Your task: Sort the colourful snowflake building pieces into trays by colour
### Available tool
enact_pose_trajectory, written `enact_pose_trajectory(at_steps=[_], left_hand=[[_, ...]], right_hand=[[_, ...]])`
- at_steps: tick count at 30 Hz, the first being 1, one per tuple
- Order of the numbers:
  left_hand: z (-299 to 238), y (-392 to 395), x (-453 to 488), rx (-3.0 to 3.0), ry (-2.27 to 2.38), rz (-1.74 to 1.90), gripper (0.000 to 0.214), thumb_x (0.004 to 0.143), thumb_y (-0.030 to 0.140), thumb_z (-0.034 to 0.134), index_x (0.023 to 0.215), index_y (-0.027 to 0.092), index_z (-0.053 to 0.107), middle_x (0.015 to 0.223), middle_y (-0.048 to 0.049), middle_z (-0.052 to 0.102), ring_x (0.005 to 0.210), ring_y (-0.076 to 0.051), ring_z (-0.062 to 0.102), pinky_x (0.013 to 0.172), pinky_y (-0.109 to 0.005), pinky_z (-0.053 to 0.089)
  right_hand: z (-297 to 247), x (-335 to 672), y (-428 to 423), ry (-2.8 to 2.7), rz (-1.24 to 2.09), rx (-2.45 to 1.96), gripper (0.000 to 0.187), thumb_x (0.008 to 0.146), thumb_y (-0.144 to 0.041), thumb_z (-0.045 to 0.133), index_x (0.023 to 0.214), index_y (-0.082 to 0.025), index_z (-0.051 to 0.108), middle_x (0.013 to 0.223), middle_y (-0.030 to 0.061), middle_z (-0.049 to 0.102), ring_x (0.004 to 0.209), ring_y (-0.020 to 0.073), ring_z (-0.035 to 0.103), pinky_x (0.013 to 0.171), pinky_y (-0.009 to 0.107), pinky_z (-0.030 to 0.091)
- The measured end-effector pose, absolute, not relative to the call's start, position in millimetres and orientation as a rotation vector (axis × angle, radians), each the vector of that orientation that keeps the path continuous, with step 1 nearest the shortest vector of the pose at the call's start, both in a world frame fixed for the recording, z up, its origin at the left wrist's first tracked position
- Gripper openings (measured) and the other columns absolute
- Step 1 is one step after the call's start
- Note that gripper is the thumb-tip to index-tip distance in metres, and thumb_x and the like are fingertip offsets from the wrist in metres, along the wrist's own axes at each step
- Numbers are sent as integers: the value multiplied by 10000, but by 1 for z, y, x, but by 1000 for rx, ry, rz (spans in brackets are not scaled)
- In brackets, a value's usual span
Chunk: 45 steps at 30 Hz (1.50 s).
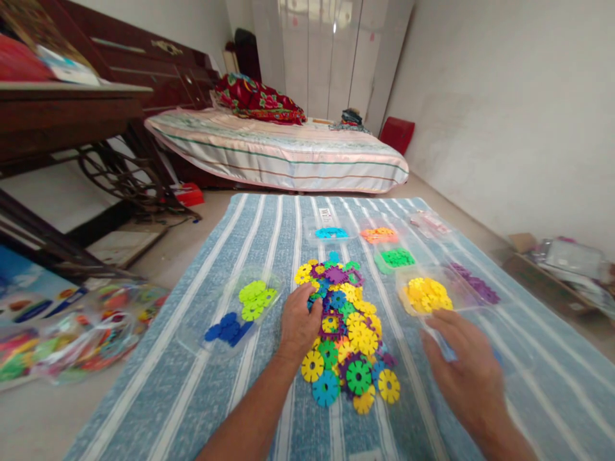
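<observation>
A heap of flower-shaped plastic discs (362, 333) in yellow, green, blue and purple lies on the striped cloth. My left hand (300, 320) rests at the heap's left side, fingers bent in among the pieces. Its fingertips are partly hidden, so what they pinch does not show. Over at the right, my right hand (466, 358) is slightly blurred at the near rim of a clear tub of yellow discs (427, 294). Thumb and fingers there are apart, with no disc visible between them.
Clear tubs hold light blue (331, 233), orange (378, 235), green (398, 257) and purple discs (473, 283). To the left, another tub has lime discs (257, 299) and dark blue discs (228, 328). Bagged toys (96, 339) lie beyond the cloth's left edge; a bed (288, 153) stands behind.
</observation>
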<state>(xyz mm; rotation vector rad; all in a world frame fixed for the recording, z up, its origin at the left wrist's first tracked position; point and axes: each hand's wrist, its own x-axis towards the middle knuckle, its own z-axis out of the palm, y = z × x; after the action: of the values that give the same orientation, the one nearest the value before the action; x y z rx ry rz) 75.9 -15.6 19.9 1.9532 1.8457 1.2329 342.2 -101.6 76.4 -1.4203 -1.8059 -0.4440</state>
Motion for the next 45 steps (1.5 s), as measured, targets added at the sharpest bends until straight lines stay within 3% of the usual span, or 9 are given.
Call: enact_pose_trajectory(at_steps=[5, 11, 22, 30, 36, 40, 42, 45], left_hand=[[19, -13, 71, 1974, 1821, 1266, 234, 812, 307, 510, 987, 200, 623, 1109, -90, 677, 1071, -233, 617, 979, -411, 476], [16, -6, 63, 2009, 1801, 1250, 285, 822, 365, 484, 996, 185, 621, 1095, -104, 682, 1056, -238, 625, 970, -411, 482], [18, -6, 64, 2018, 1792, 1253, 315, 837, 413, 469, 991, 184, 621, 1080, -105, 685, 1042, -241, 630, 962, -409, 484], [16, -9, 65, 1984, 1812, 1274, 249, 820, 367, 507, 980, 217, 624, 1097, -76, 683, 1064, -229, 621, 981, -381, 473], [17, -11, 68, 1952, 1815, 1285, 230, 811, 331, 516, 970, 210, 628, 1109, -81, 682, 1070, -229, 619, 980, -395, 475], [18, -13, 69, 1943, 1815, 1267, 230, 813, 313, 512, 973, 196, 629, 1113, -95, 680, 1070, -233, 619, 979, -411, 475], [18, -14, 69, 1935, 1820, 1271, 220, 806, 297, 518, 971, 206, 631, 1111, -84, 682, 1068, -229, 621, 976, -411, 478], [18, -15, 69, 1932, 1816, 1261, 220, 797, 278, 527, 978, 213, 634, 1106, -72, 684, 1062, -223, 624, 975, -406, 479]], right_hand=[[70, 254, -87, -1984, -108, -1300, 179, 811, -173, 584, 976, -219, 636, 1078, 93, 632, 1143, 270, 521, 965, 474, 439], [61, 212, -61, -2178, 91, -1425, 196, 773, -291, 687, 935, -182, 670, 1048, 108, 641, 1168, 321, 496, 980, 525, 407], [55, 222, -67, -2046, 37, -1304, 55, 826, -256, 638, 826, -221, 680, 1124, 87, 617, 1149, 263, 509, 970, 463, 442], [74, 318, -51, -1888, -219, -1341, 126, 853, -308, 579, 871, -220, 668, 1064, 94, 640, 1046, 237, 580, 918, 432, 482], [103, 433, -24, -1708, -555, -1894, 396, 897, -442, 454, 882, -139, 709, 931, 159, 675, 913, 264, 616, 802, 399, 467], [117, 470, -13, -1532, -573, -2453, 400, 872, -439, 517, 1002, -115, 712, 943, 205, 691, 891, 321, 636, 700, 420, 427], [116, 470, -13, -1558, -561, -2537, 438, 883, -479, 476, 1009, -134, 714, 926, 206, 697, 891, 334, 640, 691, 432, 415], [107, 447, -17, -1710, -579, -2320, 386, 878, -457, 480, 959, -160, 712, 908, 166, 706, 879, 316, 644, 728, 431, 434]])
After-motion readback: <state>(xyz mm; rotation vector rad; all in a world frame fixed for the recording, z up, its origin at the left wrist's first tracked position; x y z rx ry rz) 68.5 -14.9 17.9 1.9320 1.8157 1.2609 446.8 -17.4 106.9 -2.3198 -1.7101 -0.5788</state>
